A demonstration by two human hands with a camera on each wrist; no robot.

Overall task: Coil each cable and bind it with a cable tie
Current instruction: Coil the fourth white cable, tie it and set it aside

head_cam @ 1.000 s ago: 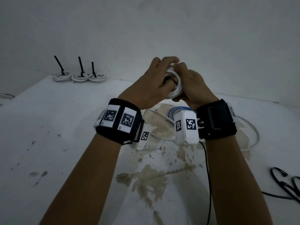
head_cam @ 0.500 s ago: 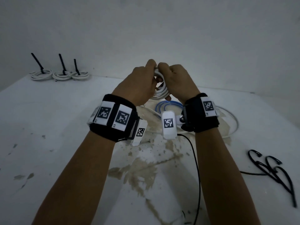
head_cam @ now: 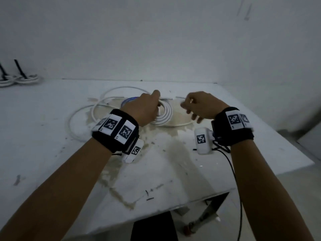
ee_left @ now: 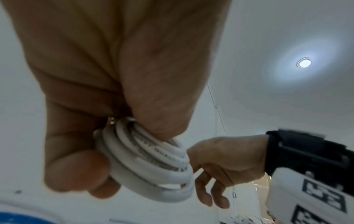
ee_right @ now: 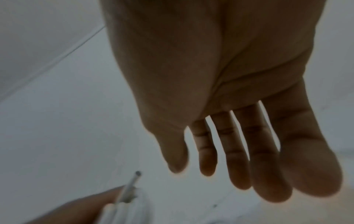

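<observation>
white coil in the left hand, right hand loose beside it

the coiled white cable (head_cam: 163,113) sits in several tight loops, held just above the counter (head_cam: 52,153) near its middle. in the left wrist view the coil (ee_left: 151,165) shows grey printed lettering along its strands, and a short metal-tipped end pokes out by the fingers. the left hand (head_cam: 145,108) wraps its fingers and thumb round one side of the loops, gripping them in a bundle.

the right hand (head_cam: 201,106) is just beside the coil, to its right, holding nothing; in the right wrist view its fingers (ee_right: 235,151) are nearly straight and slightly apart. whether it touches the coil cannot be told.

under and behind the hands, loose white cable (head_cam: 104,105) lies in wide loops on the counter, and a blue cable loop (head_cam: 129,101) peeks out behind the left hand. the counter is white, with a brownish stain (head_cam: 156,145) across its middle. at the far left, against the wall, lie bundled white coils (head_cam: 19,80) with black cable ties (head_cam: 20,68) sticking up from them. both wrists wear black bands with square printed markers, and a thin black wire (head_cam: 234,173) trails down from the right one.
</observation>
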